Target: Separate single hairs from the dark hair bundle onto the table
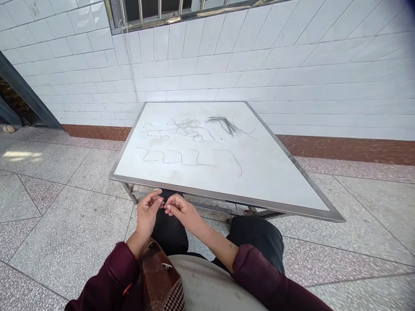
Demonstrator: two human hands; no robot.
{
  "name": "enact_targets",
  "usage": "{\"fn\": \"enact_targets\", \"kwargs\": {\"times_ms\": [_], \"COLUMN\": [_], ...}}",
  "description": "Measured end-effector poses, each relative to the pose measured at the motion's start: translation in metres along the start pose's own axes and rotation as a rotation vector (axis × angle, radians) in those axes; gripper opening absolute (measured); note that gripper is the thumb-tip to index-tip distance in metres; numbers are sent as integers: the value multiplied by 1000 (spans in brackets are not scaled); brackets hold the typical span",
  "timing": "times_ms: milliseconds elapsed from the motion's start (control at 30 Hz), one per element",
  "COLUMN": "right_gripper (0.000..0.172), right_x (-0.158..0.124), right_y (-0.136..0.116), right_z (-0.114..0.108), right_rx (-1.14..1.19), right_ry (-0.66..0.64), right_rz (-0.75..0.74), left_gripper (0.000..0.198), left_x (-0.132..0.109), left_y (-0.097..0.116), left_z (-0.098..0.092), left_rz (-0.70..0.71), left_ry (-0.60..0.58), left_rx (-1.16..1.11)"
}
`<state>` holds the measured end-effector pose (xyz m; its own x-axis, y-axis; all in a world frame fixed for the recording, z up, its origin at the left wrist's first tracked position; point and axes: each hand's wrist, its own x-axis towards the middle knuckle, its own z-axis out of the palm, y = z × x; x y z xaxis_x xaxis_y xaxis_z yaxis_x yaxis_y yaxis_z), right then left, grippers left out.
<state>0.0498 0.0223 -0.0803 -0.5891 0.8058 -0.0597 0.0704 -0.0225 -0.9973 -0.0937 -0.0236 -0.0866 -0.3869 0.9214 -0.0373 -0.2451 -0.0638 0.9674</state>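
My left hand (148, 210) and my right hand (177, 208) meet just below the near edge of the white table (259, 181). Both are pinched together on a thin dark wire (164, 203), which is barely visible between the fingertips. On the tabletop lies a long wire bent in zigzag steps (181, 157). Behind it sits a tangle of bent wire (186, 127) and a loose bundle of straight dark strands (225, 124).
The table has a metal rim and metal legs and stands against a white tiled wall (292, 65). Speckled stone floor (58, 207) spreads to the left and right. A brown bag (158, 276) rests on my lap. A dark doorway (16, 99) opens at far left.
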Motion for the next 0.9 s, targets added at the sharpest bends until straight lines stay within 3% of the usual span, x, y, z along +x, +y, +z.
{"fn": "enact_targets", "kwargs": {"times_ms": [167, 400, 600, 733, 900], "right_gripper": [29, 29, 35, 33, 22], "right_x": [1, 0, -1, 0, 2], "right_y": [2, 2, 2, 2, 4], "right_z": [-2, -2, -1, 1, -4], "right_rx": [310, 588, 523, 380, 33], "right_ry": [12, 42, 61, 100, 221], "right_rz": [141, 230, 246, 131, -14], "left_gripper": [29, 30, 28, 48, 45], "left_x": [-3, -11, -12, -5, 11], "left_y": [2, 6, 3, 1, 7], "left_z": [0, 4, 3, -3, -30], "left_rz": [65, 181, 200, 19, -210], "left_ry": [-9, 8, 14, -47, -13], "left_rx": [92, 200, 170, -77, -271]}}
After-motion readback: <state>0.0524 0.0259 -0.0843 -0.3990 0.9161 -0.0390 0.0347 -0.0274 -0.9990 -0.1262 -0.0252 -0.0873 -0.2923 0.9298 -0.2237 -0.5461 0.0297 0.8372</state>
